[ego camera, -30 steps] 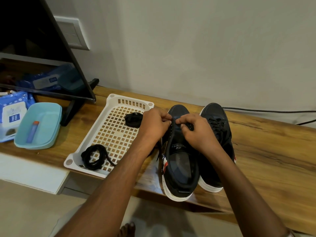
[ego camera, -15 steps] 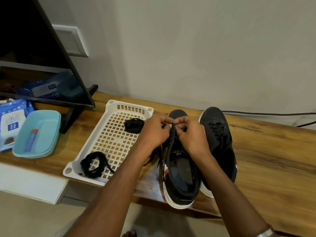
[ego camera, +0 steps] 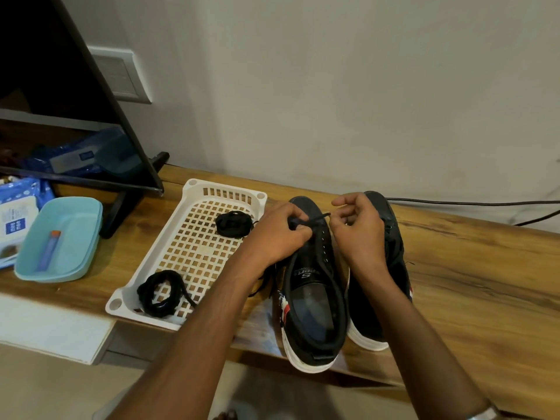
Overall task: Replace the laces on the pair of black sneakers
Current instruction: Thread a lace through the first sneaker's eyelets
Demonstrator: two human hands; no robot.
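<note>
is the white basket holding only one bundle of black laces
No, the white basket holds two bundles: one coiled lace near its far end and another lace bundle at its near corner.

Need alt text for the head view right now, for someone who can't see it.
Both hands work a black lace at the toe end of the left sneaker: left hand and right hand each pinch it. The right sneaker stands beside it; two coiled laces lie in a white basket.

Bare forearms, no sleeves; silver metal band (ego camera: pixel 485 415) at the right wrist
</note>
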